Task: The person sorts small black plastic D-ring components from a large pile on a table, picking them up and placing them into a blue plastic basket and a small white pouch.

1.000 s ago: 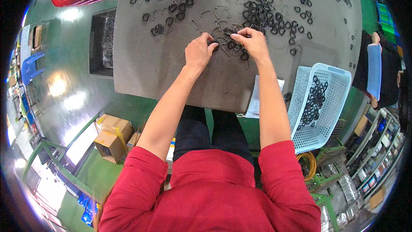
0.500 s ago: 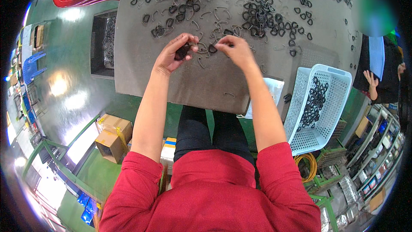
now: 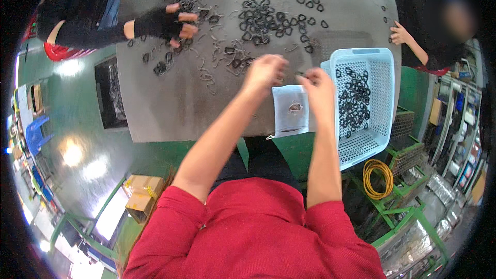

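Curled and smeared by motion, my left hand point(image 3: 266, 75) is over the table, just above the far edge of a pale cloth pouch point(image 3: 284, 121); what its fingers hold is hidden. My right hand point(image 3: 319, 85) is close to the right, between the pouch and a light blue perforated basket point(image 3: 364, 51). A small dark piece point(image 3: 300, 74) shows at its pinched fingertips, too blurred to name surely. Many small black rings point(image 3: 354, 98) lie in the basket. On the table are heaps of similar black rings point(image 3: 263, 18) and thin bent metal hooks point(image 3: 206, 72).
At the left, a co-worker's dark-sleeved hand point(image 3: 181, 23) reaches over the pieces. Another person's hand point(image 3: 399, 33) rests by the table's right edge. A dark bin point(image 3: 106, 93) stands beside the table's left side. A coiled yellow hose point(image 3: 378, 178) hangs below the basket.
My view has turned to the right. Both hands have moved right from the loose pieces toward the basket. My left hand's palm, which showed dark rings, is now turned out of sight.
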Motion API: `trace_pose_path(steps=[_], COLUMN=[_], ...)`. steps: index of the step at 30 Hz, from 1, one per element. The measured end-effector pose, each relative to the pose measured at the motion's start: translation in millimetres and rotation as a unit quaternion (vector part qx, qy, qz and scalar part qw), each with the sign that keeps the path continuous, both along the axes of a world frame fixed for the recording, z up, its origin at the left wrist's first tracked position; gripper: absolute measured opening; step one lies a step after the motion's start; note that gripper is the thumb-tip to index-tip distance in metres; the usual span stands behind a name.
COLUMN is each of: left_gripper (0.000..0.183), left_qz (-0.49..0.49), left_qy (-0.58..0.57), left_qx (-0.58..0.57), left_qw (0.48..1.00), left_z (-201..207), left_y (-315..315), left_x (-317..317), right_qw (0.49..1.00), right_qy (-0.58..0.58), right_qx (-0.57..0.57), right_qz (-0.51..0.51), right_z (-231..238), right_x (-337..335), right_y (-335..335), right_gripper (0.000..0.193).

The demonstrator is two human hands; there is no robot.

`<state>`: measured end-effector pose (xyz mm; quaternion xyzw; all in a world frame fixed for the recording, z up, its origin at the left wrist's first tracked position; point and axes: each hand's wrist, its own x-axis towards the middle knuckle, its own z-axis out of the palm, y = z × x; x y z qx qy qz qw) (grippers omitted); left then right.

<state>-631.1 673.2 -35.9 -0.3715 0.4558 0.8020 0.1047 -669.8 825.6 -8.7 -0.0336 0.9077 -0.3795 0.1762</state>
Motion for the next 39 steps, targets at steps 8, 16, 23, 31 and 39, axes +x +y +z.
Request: trace_pose_path(steps=[8,16,23,31,39], left_gripper=[0.043,0.027,0.024,0.023,0.021], left_qz=[-0.192,-0.171,-0.192,-0.115,-0.017], left_qy=[0.217,0.056,0.065,0.019,0.033], left_qx=[-0.208,-0.665,-0.664,-0.19,0.04], left_qw=[0.934,0.725,0.719,0.975,0.999], left_z=[39,-72,-90,-67,-62], left_y=[114,-87,-106,-145,-147], left_x=[-60,11,16,38,50], right_qw=[0.924,0.981,0.963,0.962,0.972], right_qy=[0.134,0.147,0.141,-0.216,0.159], right_qx=[0.351,0.019,0.119,-0.158,0.126], right_qz=[-0.065,0.122,0.194,0.053,0.122], right_z=[55,-19,-101,-85,-104], right_x=[-31,1,8,-23,-12], right_y=[152,-14,-119,-86,-69], right_gripper=[0.033,0.014,0.011,0.023,0.023])
